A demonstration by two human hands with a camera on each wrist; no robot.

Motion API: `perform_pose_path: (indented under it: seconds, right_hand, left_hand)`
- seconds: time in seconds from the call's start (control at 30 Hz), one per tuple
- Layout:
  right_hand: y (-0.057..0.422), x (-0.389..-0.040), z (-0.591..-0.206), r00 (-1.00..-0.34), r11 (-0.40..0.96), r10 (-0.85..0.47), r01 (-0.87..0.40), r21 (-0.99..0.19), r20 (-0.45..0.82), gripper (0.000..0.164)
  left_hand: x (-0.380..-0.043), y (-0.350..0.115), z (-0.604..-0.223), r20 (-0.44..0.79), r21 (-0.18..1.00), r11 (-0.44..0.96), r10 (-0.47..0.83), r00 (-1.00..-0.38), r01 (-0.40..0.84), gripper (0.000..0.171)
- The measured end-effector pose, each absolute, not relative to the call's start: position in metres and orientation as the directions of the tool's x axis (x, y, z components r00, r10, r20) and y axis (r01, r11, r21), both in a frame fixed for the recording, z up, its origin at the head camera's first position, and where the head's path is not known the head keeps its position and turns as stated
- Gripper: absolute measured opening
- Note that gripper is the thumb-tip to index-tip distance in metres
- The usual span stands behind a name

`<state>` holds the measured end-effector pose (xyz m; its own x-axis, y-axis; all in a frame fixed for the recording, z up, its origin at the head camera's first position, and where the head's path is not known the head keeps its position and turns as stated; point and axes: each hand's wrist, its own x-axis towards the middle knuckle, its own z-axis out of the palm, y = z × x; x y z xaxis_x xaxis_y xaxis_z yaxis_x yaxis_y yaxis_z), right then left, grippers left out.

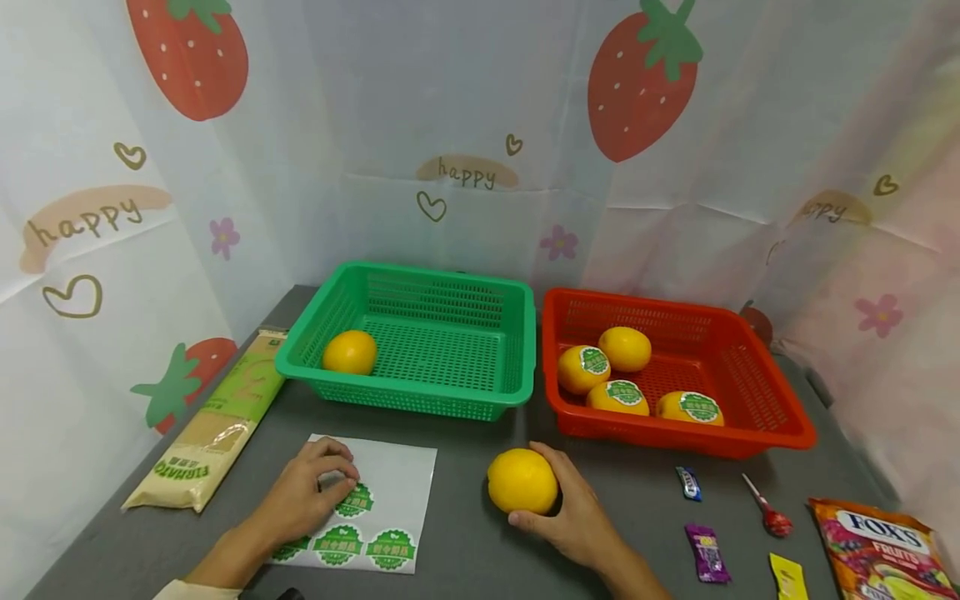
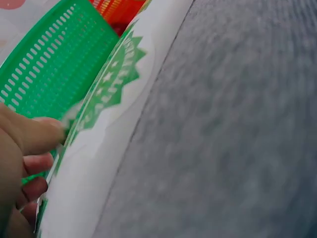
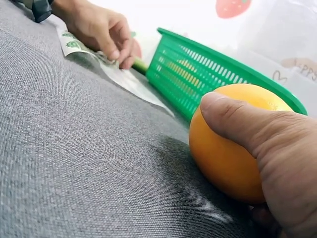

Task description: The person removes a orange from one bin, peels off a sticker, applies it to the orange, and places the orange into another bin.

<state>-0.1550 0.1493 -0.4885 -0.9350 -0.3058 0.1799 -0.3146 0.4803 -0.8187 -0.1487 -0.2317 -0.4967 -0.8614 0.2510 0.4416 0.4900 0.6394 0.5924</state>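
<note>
My left hand (image 1: 309, 492) is over a white sheet (image 1: 401, 487) of round green stickers (image 1: 391, 548). Its thumb and index finger pinch the edge of a sticker (image 1: 356, 500), partly hidden by the fingers; in the left wrist view the thumb (image 2: 42, 134) lies against a lifted green edge. To the right of the sheet, my right hand (image 1: 576, 521) holds a yellow-orange orange (image 1: 521, 481), thumb on the near side and fingers around the far side. No sticker shows on the orange's visible surface. In the right wrist view the orange (image 3: 223, 153) is close to the grey tabletop.
A green basket (image 1: 420, 402) holds one orange (image 1: 350, 352). Beside it, a red basket (image 1: 675, 432) holds several oranges, most with green stickers. A noodle pack (image 1: 217, 425) lies left. At right are a lollipop (image 1: 776, 522), small wrapped candies (image 1: 707, 552) and a candy bag (image 1: 881, 550).
</note>
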Motion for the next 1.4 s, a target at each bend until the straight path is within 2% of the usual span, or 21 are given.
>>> perform_pose_path:
  seconds: [0.23, 0.37, 0.53, 0.8, 0.9, 1.1, 1.4]
  right_hand:
    - [0.151, -0.156, -0.49, -0.926, 0.476, -0.325, -0.334, -0.814, 0.19, 0.09]
    - [0.152, -0.155, -0.49, -0.917, 0.479, -0.362, -0.336, -0.811, 0.166, 0.086]
    - [0.155, -0.154, -0.492, -0.918, 0.434, -0.374, -0.3, -0.85, 0.133, 0.074]
    - [0.159, -0.153, -0.492, -0.929, 0.426, -0.342, -0.288, -0.857, 0.142, 0.076]
    - [0.158, -0.152, -0.491, -0.931, 0.423, -0.334, -0.29, -0.858, 0.15, 0.075]
    - [0.158, -0.152, -0.491, -0.922, 0.408, -0.349, -0.311, -0.858, 0.169, 0.074]
    - [0.157, -0.155, -0.49, -0.899, 0.365, -0.378, -0.365, -0.856, 0.222, 0.07]
  left_hand:
    - [-0.149, -0.235, -0.492, 0.365, 0.749, 0.532, 0.167, -0.916, 0.396, 0.01]
    - [-0.147, -0.235, -0.482, 0.434, 0.721, 0.531, 0.155, -0.888, 0.445, 0.009]
    - [-0.149, -0.219, -0.451, 0.522, 0.651, 0.572, 0.141, -0.841, 0.5, 0.014]
    - [-0.157, -0.157, -0.412, 0.571, 0.654, 0.411, 0.283, -0.771, 0.635, 0.013]
    - [-0.161, -0.131, -0.406, 0.551, 0.677, 0.372, 0.317, -0.772, 0.636, 0.011]
    - [-0.168, -0.089, -0.41, 0.496, 0.718, 0.336, 0.369, -0.786, 0.61, 0.004]
    - [-0.176, -0.054, -0.429, 0.448, 0.733, 0.333, 0.421, -0.789, 0.594, 0.006]
